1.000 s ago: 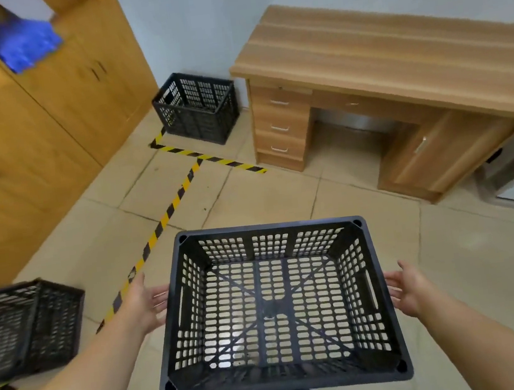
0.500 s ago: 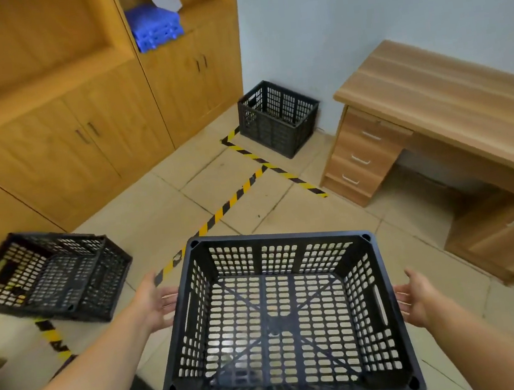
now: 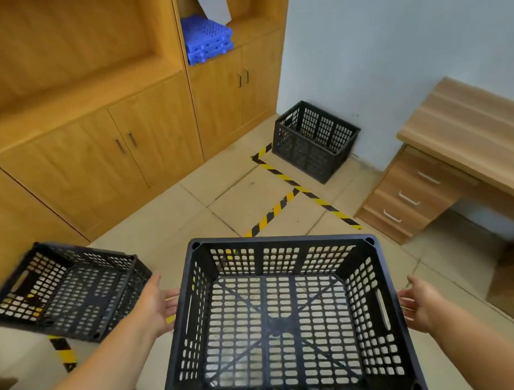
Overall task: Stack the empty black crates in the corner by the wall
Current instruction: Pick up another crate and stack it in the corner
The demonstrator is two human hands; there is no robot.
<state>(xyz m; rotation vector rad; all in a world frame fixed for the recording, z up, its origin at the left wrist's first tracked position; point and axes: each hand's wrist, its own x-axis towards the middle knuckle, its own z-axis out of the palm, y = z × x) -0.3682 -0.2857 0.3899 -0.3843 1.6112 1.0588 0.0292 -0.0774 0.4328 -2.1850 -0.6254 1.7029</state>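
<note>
Fingers of the left hand and right hand press flat against the held crate, lower centre; another crate stands upper right by the wall.

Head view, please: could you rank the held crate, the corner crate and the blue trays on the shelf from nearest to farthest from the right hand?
1. Held crate, directly beside the right hand.
2. Corner crate, ahead on the floor by the wall.
3. Blue trays, up on the cabinet shelf.
</note>
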